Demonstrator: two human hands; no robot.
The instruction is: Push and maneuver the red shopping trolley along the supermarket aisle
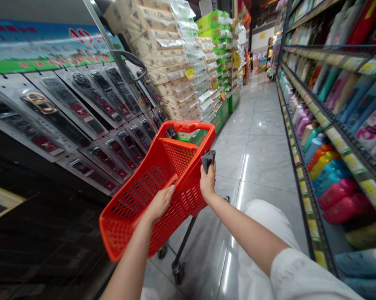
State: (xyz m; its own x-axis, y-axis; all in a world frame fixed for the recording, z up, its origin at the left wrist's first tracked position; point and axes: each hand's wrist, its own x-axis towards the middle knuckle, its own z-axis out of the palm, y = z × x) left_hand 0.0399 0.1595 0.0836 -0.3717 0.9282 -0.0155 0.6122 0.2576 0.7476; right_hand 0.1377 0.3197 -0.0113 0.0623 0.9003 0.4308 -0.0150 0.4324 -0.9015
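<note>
A red plastic shopping cart (138, 200) on black wheels stands in front of me in a shop aisle, tilted in view. My left hand (159, 203) grips the near rim of its basket. My right hand (207, 180) rests against the basket's right rim and holds a small dark grey cloth (208, 159) pinched in its fingers. The basket looks empty inside. My white trouser leg shows below my right arm.
Left: a rack of packaged small goods (81, 108) hanging on pegs, then stacked packs of tissue (172, 71) and green boxes. Right: shelves of coloured bottles (332, 175) with yellow price tags. A glossy tiled floor (256, 137) runs ahead down the aisle.
</note>
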